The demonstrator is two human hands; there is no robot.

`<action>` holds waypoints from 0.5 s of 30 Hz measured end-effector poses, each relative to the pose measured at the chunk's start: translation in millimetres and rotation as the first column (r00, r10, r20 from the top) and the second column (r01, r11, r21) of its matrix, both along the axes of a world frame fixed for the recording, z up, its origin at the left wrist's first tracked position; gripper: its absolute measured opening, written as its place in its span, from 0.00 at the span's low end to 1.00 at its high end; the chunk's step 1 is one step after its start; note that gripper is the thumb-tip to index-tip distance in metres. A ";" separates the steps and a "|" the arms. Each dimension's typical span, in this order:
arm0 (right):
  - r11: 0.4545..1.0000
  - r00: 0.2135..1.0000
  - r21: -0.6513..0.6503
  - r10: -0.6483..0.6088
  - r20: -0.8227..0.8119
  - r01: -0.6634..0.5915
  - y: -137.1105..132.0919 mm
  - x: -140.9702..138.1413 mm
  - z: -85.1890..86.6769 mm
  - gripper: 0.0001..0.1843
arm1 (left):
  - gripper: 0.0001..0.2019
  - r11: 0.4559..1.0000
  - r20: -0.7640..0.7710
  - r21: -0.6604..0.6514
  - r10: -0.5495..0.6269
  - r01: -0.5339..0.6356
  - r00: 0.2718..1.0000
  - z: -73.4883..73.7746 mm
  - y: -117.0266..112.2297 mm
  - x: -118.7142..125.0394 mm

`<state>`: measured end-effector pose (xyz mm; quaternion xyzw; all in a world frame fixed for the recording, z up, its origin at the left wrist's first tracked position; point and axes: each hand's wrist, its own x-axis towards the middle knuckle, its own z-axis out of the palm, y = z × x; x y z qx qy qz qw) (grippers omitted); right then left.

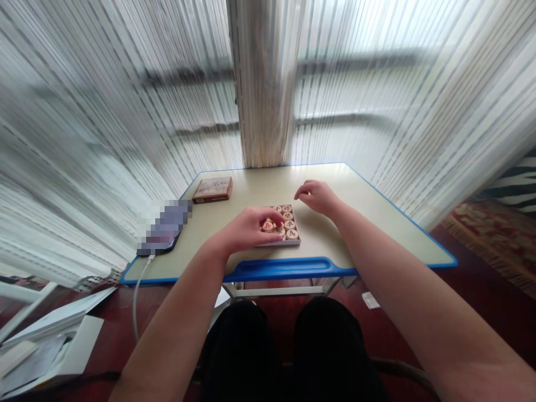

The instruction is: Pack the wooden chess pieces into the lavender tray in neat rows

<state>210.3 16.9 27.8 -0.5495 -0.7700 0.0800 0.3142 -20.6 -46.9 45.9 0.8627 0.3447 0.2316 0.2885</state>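
An open shallow box [296, 242] of round wooden Chinese chess pieces [289, 225] lies near the table's front edge. Red or black characters mark the pieces, which sit in rows. Over the left part of the box rests my left hand [255, 226], its thumb and forefinger spread apart across the pieces. It hides that side of the box, and I see nothing held in it. My right hand [316, 195] is just beyond the box's far right corner, fingers loosely bent and apart, with no piece visible in them.
The box lid [213, 188], brown with a printed top, lies at the table's back left. A phone [165, 229] with a white cable [136, 301] is at the left edge. The table [377, 223] has a blue rim. Curtains [268, 84] hang behind it; an open white box [79, 346] is lower left.
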 end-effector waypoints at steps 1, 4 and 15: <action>1.000 1.000 0.004 0.003 0.006 -0.003 -0.8 -0.6 0.9 0.15 | 0.12 0.999 -0.011 0.050 0.005 -0.005 1.000 -1.3 -2.3 0.9; 1.000 1.000 0.019 0.011 0.023 -0.012 -3.1 -3.1 2.4 0.16 | 0.09 0.982 -0.030 0.188 0.006 0.000 1.000 -6.2 -6.4 5.4; 0.997 0.999 0.071 0.029 0.022 -0.030 -2.9 -4.9 -3.0 0.14 | 0.04 0.936 0.000 0.345 -0.081 0.076 0.997 -14.8 -6.7 7.3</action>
